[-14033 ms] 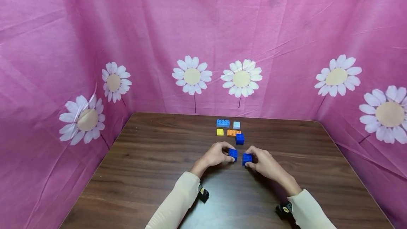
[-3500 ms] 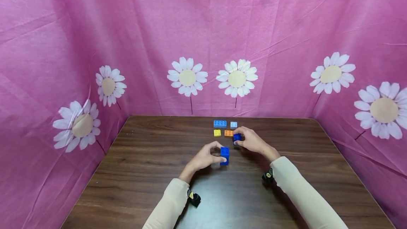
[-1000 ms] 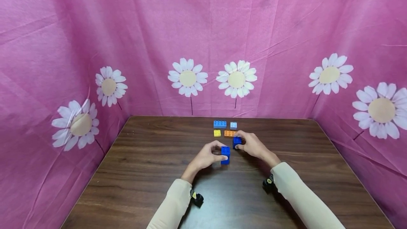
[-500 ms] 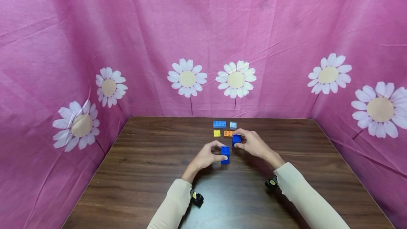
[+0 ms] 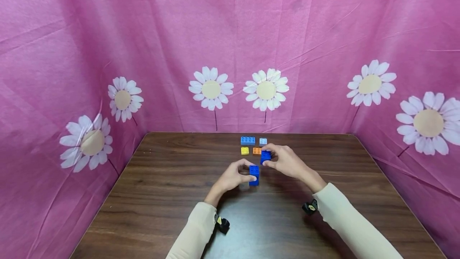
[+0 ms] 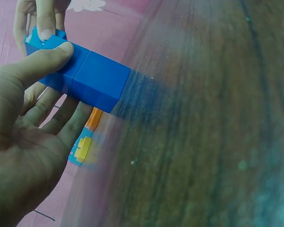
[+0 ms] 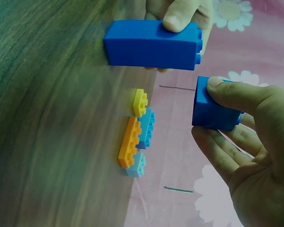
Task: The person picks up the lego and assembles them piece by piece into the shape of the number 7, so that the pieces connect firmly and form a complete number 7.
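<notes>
Near the middle of the table, my left hand (image 5: 233, 177) grips an upright stack of two dark blue toy building bricks (image 5: 254, 175), studs on top. The left wrist view shows the seam between the two stacked bricks (image 6: 92, 75), with the thumb on the upper one. Just beyond and to the right, my right hand (image 5: 287, 161) pinches a single dark blue brick (image 7: 213, 106) between thumb and fingers. That brick is raised off the table, apart from the stack in the right wrist view and higher than its top. Its studs point up.
Behind the hands lie a blue long brick (image 5: 248, 140), a light blue small brick (image 5: 263, 141), a yellow brick (image 5: 244, 151) and an orange brick (image 5: 256, 151), partly covered by my right hand. A pink flowered cloth (image 5: 230, 31) encloses the wooden table (image 5: 161, 187).
Fourteen seconds ago each hand held one blue brick; two now form the stack in my left hand. My right hand has since taken the third, lifting it and shifting slightly left toward the stack.
</notes>
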### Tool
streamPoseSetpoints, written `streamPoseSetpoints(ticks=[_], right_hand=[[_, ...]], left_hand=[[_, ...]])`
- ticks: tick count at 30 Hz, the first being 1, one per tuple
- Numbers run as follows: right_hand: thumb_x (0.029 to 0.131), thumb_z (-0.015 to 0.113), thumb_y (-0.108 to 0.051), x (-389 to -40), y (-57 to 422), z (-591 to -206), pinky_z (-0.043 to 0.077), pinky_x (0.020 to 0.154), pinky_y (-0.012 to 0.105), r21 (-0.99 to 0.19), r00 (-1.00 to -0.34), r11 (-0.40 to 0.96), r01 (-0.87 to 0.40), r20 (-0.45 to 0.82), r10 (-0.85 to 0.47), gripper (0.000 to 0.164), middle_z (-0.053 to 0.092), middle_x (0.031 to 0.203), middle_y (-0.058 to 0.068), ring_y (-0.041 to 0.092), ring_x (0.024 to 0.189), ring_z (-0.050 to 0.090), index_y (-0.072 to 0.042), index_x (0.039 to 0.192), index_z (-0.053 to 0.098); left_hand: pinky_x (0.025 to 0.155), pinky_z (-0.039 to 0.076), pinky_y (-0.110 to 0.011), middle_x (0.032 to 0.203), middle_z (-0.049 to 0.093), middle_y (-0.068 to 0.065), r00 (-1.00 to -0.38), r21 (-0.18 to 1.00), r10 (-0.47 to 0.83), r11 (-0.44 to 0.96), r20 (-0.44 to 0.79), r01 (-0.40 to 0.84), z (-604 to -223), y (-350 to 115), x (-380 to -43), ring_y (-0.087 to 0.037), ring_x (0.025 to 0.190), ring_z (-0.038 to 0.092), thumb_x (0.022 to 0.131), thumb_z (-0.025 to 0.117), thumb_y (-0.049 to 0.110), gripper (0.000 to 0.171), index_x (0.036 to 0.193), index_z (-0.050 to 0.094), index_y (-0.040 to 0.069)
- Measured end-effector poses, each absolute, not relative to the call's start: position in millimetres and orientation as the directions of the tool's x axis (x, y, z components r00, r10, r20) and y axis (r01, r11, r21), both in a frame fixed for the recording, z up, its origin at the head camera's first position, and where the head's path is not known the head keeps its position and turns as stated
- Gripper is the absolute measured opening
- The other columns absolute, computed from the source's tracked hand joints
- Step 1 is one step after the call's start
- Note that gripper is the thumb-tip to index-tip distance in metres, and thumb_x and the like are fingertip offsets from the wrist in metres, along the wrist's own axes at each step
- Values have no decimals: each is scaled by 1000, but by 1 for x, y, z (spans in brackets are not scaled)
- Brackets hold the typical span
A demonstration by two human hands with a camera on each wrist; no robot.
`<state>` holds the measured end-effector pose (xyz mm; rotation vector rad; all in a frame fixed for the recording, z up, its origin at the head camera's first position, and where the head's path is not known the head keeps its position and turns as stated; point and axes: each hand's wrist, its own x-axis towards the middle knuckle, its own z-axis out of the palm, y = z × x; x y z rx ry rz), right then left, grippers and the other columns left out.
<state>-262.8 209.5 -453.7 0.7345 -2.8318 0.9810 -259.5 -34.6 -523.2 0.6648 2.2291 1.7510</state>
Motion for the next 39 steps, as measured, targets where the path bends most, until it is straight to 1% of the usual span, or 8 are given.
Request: streamPoseSetpoints(ticks=[10,18,25,29,32,35,39], right_hand=[[94,84,-18,-254,202,-439,64,90,51,-581,-868,657,-481,208,-451,45,78,121,12,24,100,77,-8,135,68],[93,85,-14,-249,198,-431,66,85,40,-578,-851,638,-508,222,-476,45,78,119,8,18,96,75,-12,135,70],[94,84,-15,-246,193,-424,65,82,36,-542,-824,633,-553,247,-509,43,78,120,5,17,96,75,-12,134,70],[94,83,-15,-245,190,-421,66,83,40,-538,-818,629,-561,243,-522,43,78,120,7,21,98,76,-10,135,70],[95,83,-17,-244,187,-420,66,84,42,-517,-810,636,-574,240,-535,44,78,118,8,21,98,76,-8,135,69],[95,83,-19,-244,185,-419,65,82,40,-489,-798,641,-592,238,-554,46,78,117,9,19,97,75,-5,136,68],[96,82,-21,-244,181,-420,65,81,35,-458,-789,652,-604,228,-570,48,78,119,9,15,97,74,-4,138,67]], left_hand=[[89,56,-28,117,75,-13,-867,964,492,185,78,192,-524,-36,-261,-16,103,68,93,83,13,30,121,72,8],[86,57,-27,117,75,-13,-865,967,497,181,69,181,-525,-36,-261,-15,101,69,93,83,13,32,122,71,7],[87,57,-28,117,75,-10,-864,964,497,185,78,194,-525,-37,-260,-13,102,68,93,83,13,30,121,71,8],[89,57,-28,116,76,-7,-865,962,495,185,84,200,-526,-37,-261,-12,102,69,93,83,14,30,120,72,8],[90,57,-28,116,76,-9,-862,962,498,179,92,205,-527,-36,-261,-12,102,69,93,83,14,32,121,71,6],[90,57,-28,117,76,-9,-861,963,500,175,93,206,-527,-36,-261,-12,103,69,93,83,14,32,121,70,5],[90,57,-30,117,76,-7,-863,963,498,180,86,200,-527,-36,-261,-12,105,68,93,84,15,29,118,71,8]])
